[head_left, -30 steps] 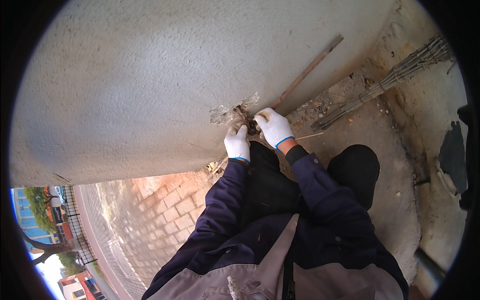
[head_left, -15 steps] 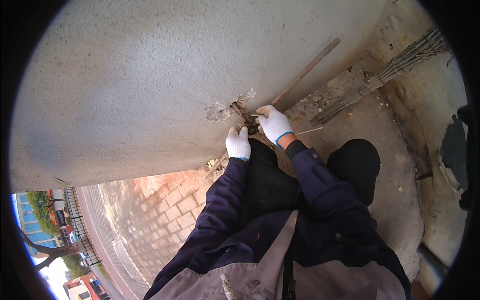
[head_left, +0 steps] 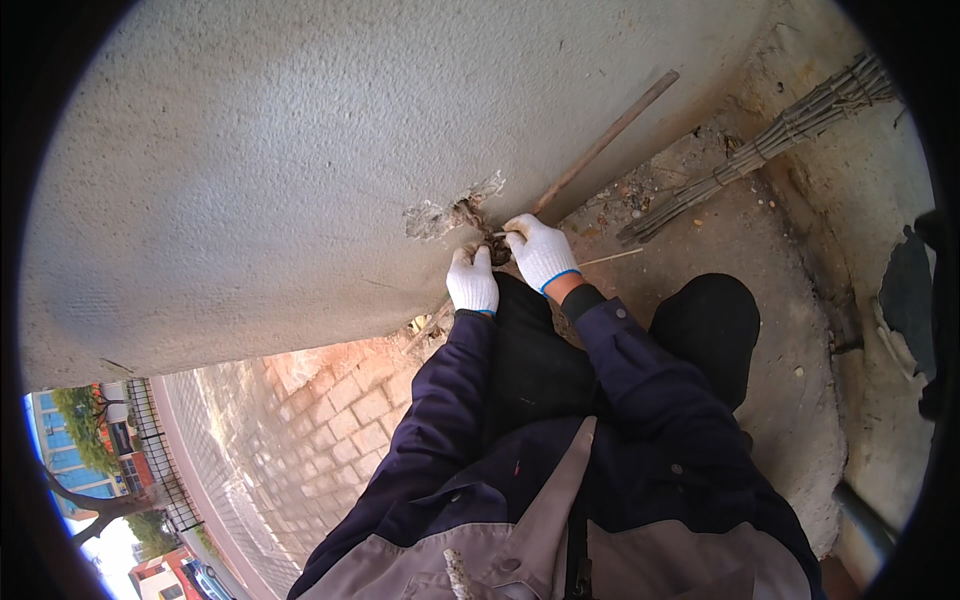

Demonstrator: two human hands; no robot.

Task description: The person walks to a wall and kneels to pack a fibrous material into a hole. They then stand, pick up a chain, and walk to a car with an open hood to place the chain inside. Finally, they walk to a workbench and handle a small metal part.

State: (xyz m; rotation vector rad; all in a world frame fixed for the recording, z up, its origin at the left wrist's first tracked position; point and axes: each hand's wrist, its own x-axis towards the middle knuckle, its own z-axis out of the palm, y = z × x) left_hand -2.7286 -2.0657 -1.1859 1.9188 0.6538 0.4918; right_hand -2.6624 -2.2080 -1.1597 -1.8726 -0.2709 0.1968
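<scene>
My left hand (head_left: 473, 281), in a white knit glove, has its fingers closed at the edge of a dark brown tangled clump (head_left: 498, 250). What exactly it grips is hidden. On the clump's other side my right hand (head_left: 541, 250), gloved alike with a blue cuff edge, pinches a thin pale strip (head_left: 502, 235) over it. The strip's material cannot be made out. Just beyond both hands, a broken patch (head_left: 432, 219) in the grey wall (head_left: 270, 180) shows ragged plaster, with brown stuff sticking out of it toward the clump.
A wooden stick (head_left: 610, 138) runs along the wall behind my right hand. A bundled twig broom (head_left: 770, 148) lies to the right on the concrete ground (head_left: 790, 400). A thin pale stick (head_left: 614, 257) pokes out beside my right wrist. Brick paving (head_left: 345, 405) stretches to the left.
Both hands have shifted slightly left in the picture, along with the surrounding view. My right fingers sit a little closer over the clump, which shows more clearly.
</scene>
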